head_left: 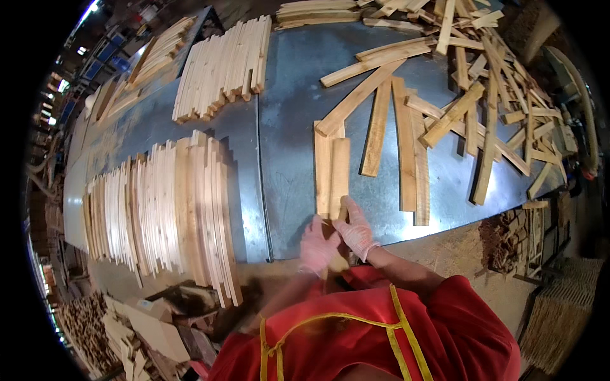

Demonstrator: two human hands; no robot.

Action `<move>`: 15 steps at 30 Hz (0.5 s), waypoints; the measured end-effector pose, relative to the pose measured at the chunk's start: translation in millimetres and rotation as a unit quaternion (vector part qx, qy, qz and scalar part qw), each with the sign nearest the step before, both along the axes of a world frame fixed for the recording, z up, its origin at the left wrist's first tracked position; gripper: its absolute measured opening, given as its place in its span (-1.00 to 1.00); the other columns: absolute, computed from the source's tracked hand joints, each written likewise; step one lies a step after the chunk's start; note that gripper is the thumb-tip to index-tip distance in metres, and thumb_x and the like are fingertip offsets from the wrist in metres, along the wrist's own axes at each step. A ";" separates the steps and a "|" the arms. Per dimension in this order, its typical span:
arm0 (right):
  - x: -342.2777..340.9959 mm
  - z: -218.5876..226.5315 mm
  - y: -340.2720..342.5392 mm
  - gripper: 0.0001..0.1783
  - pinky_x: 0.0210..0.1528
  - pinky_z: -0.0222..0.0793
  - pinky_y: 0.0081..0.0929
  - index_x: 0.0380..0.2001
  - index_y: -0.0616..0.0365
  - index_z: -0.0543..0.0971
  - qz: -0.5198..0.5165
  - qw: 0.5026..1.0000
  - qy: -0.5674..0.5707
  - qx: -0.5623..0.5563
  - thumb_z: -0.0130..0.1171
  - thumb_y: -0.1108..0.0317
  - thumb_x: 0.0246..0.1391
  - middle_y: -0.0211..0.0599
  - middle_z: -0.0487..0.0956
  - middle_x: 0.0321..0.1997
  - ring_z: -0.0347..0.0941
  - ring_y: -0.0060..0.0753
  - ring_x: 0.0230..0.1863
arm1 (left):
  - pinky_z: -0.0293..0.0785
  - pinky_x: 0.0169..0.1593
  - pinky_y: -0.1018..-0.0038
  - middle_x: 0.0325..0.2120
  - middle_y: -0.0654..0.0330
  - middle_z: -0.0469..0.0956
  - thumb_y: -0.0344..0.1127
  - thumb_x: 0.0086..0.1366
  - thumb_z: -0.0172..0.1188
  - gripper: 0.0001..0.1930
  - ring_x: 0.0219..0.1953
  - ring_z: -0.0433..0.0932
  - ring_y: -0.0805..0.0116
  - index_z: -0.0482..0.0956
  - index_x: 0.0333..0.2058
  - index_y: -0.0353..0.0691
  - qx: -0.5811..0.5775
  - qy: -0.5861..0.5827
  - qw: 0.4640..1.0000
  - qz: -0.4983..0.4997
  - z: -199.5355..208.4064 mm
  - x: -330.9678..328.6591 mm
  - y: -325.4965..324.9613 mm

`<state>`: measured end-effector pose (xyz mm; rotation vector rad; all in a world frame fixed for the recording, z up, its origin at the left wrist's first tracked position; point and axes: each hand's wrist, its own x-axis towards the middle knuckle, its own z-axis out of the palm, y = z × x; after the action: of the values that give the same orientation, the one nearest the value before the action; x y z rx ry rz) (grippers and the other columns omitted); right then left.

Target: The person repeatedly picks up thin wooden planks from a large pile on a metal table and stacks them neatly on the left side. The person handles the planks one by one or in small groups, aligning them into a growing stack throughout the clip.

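strip point(340, 165) clasped in the right hand point(357, 232), at the table's near edge! left hand point(318, 249) blurred beside it, grip impossible to tell. neat rows point(159, 209) line the metal table point(292, 184) leftward, a jumbled heap point(489, 108) rightward, bare metal between; scraps point(130, 343) crowd the floor lower left.

kinda dim room, small bright white light patches point(63, 85) off left, and harsh glare on the flat blue-grey metal tabletop point(292, 127). fisheye bends its edges, corners go black, pink-gloved left hand point(318, 246) looks a bit blurry.
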<state>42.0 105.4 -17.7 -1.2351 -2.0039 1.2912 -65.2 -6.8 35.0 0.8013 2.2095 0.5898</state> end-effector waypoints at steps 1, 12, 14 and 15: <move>-9.9 0.4 -6.1 -0.32 0.30 0.41 -0.21 0.29 0.29 0.38 -0.035 0.986 0.096 -0.135 0.33 0.31 0.15 -0.10 0.59 0.18 0.49 -0.09 0.25 | 0.47 0.25 0.01 0.29 -0.27 0.41 0.10 0.21 0.39 0.00 0.23 0.48 -0.28 0.15 0.46 -0.34 -0.004 -0.026 0.999 0.038 5.9 -3.1 2.3; -77.1 54.8 2.1 -0.47 -0.08 0.55 -0.31 0.10 0.33 0.60 0.150 0.823 0.115 -0.536 0.37 0.15 0.21 -0.18 0.70 -0.11 0.62 -0.33 -0.16 | 0.53 0.20 0.37 0.16 0.13 0.59 -0.14 0.31 0.44 -0.26 0.16 0.58 0.31 0.39 0.37 -0.32 0.261 -0.480 0.778 0.309 4.5 -66.0 -55.4; -86.4 68.1 1.2 -0.38 -0.08 0.57 -0.33 0.22 0.31 0.51 0.156 0.860 0.093 -0.477 0.36 0.15 0.21 -0.18 0.69 -0.07 0.62 -0.36 -0.15 | 0.54 0.16 0.37 0.06 0.18 0.66 -0.20 0.28 0.44 -0.32 0.07 0.64 0.29 0.45 0.32 -0.30 0.284 -0.451 0.792 0.298 29.1 -72.6 -50.6; -91.6 80.2 -3.1 -0.34 -0.08 0.57 -0.34 0.28 0.30 0.46 0.162 0.875 0.086 -0.448 0.36 0.16 0.22 -0.17 0.68 -0.05 0.62 -0.37 -0.15 | 0.54 0.16 0.39 0.06 0.16 0.66 -0.20 0.28 0.44 -0.31 0.07 0.63 0.32 0.45 0.32 -0.31 0.266 -0.370 0.842 0.289 28.1 -81.9 -62.0</move>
<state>-49.6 102.3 62.5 -1.0641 -1.5207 2.5746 -147.1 -68.8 63.1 0.0567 1.5174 1.5608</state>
